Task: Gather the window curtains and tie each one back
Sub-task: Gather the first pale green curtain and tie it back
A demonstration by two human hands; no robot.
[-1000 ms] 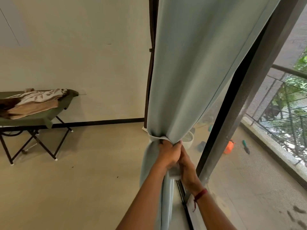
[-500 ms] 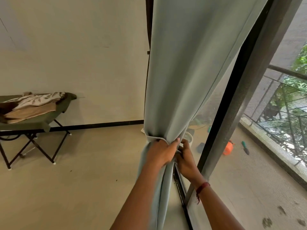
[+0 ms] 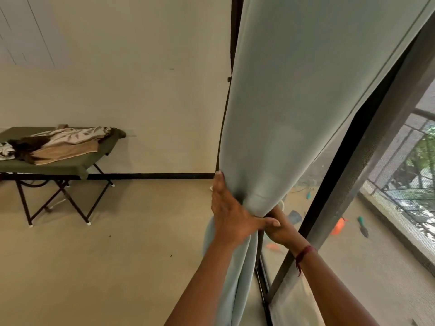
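A pale blue-grey curtain (image 3: 294,109) hangs from the top of the view and is gathered into a narrow bunch at waist height beside the dark window frame (image 3: 348,175). My left hand (image 3: 231,212) lies against the left side of the bunch, fingers stretched upward along the fabric and thumb pressed across its front. My right hand (image 3: 279,228) reaches behind and under the bunch from the right, mostly hidden by the cloth and my left thumb. A red thread circles the right wrist. No tie-back band is visible now.
A green folding cot (image 3: 47,165) with crumpled cloths stands at the left against the white wall. Beyond the glass lies a balcony floor with an orange object (image 3: 337,227), a small green tool (image 3: 362,225) and a metal railing (image 3: 414,175).
My left hand has opened from a fist grip and slid up the curtain's left side. The right hand has dropped lower behind the bunch. The pale band seen earlier is now hidden.
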